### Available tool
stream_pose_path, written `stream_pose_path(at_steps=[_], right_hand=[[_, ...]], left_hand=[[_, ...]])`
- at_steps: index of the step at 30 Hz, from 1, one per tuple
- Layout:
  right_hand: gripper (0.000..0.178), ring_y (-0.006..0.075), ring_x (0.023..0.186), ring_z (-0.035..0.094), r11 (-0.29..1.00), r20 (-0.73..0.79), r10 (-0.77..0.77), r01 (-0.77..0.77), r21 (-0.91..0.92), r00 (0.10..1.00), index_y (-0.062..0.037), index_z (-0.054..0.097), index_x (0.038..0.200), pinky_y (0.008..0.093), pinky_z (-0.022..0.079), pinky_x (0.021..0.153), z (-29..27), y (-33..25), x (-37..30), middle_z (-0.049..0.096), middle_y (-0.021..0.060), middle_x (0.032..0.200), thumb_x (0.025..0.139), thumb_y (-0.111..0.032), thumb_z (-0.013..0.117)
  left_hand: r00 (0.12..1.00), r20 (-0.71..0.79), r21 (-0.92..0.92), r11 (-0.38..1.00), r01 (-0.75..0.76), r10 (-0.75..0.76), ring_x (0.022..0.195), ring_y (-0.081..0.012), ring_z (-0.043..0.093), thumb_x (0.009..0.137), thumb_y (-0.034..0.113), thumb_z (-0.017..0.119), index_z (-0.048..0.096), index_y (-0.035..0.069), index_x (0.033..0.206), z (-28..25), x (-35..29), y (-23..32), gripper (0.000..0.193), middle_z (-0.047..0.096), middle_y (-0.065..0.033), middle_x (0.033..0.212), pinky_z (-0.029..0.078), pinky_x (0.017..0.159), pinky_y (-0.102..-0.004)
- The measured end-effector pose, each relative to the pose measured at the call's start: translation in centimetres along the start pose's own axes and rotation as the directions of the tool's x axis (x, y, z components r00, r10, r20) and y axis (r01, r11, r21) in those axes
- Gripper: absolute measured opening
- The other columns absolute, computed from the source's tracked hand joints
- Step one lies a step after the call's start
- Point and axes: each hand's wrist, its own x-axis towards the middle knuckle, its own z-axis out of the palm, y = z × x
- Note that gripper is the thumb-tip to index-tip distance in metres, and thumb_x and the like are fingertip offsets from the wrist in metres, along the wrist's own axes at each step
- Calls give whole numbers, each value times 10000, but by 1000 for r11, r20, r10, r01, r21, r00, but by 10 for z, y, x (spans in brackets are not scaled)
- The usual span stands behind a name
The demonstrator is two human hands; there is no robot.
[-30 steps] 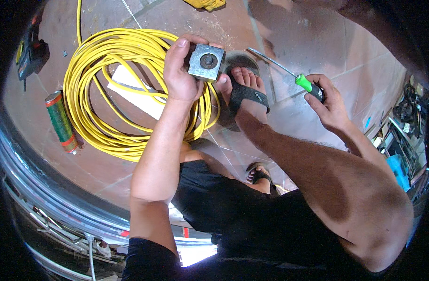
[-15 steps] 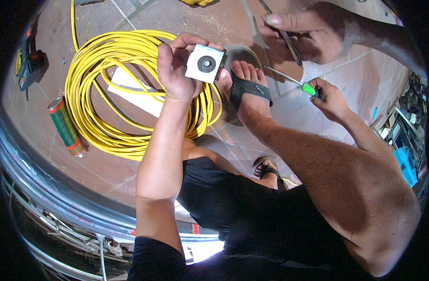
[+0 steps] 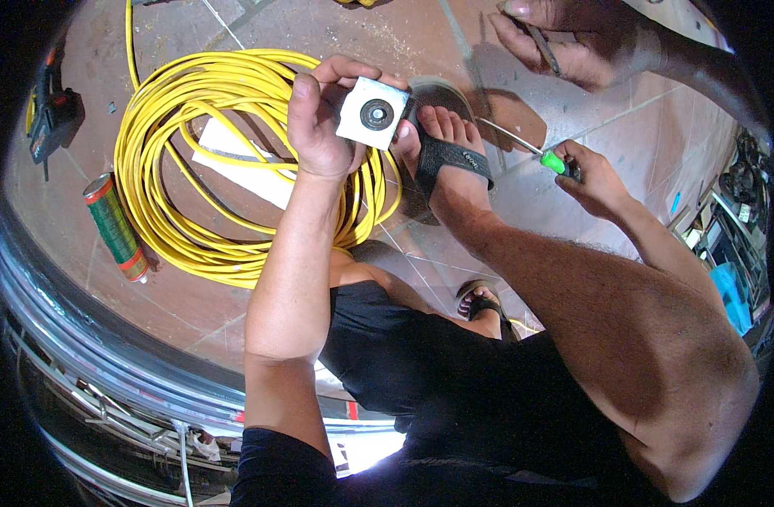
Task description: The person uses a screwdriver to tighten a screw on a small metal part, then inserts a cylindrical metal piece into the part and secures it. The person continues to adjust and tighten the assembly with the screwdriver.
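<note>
My left hand (image 3: 323, 118) is closed around a small square metal piece (image 3: 358, 133) with a white face. A dark round ring with a bright centre sits in that face, turned up toward me. My right hand (image 3: 591, 179) grips a screwdriver (image 3: 554, 161) by its green and black handle. Its thin shaft points left toward my sandalled foot (image 3: 459, 160), apart from the square piece. At the upper right, another person's hand (image 3: 573, 38) pinches a dark slim tool (image 3: 542, 49), partly hidden by the fingers.
A coil of yellow cable (image 3: 163, 228) lies on the tiled floor over a white sheet (image 3: 235, 165). Left of it are a green and orange can (image 3: 116, 228) and a dark power tool (image 3: 53, 118). Metal profiles (image 3: 108, 346) run along the lower left; clutter (image 3: 725, 220) lies at right.
The other person's hand has moved up and away with the slim tool. My left hand has shifted very slightly; my right hand holds the screwdriver almost still.
</note>
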Motion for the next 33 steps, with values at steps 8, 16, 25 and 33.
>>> stream_pose_path(at_steps=[8,16,25,33], right_hand=[[366,351,967,750,1000,-1,-15,15,-12,1000,-63,664,1251,476,585,887,-1,5,5,744,173,1042,925,-109,824],[357,357,950,734,1000,-12,-30,30,-3,999,-61,658,1230,483,574,874,0,8,6,736,174,1029,914,-112,815],[347,372,959,729,997,-66,-37,32,-72,997,-61,652,1214,494,571,880,-5,-3,2,733,182,1028,913,-122,815],[347,386,964,726,995,-89,-72,65,-79,993,-61,645,1212,498,569,887,-5,-16,1,730,192,1026,916,-136,812]], left_hand=[[988,154,-118,993,6,13,1095,-373,805,1029,776,560,737,-9,1194,-7,2,-4,821,808,-275,1139,648,993,-480],[981,192,-95,995,15,4,1101,-381,804,1021,744,597,743,-13,1198,-11,3,-3,791,810,-286,1149,642,1014,-487],[976,215,-79,997,8,9,1100,-376,806,1031,742,585,746,-14,1203,-12,4,-2,792,812,-283,1156,643,1011,-483],[976,218,-132,991,20,10,1096,-375,805,1035,727,576,748,-14,1201,-10,4,-3,779,810,-279,1148,644,999,-483]])
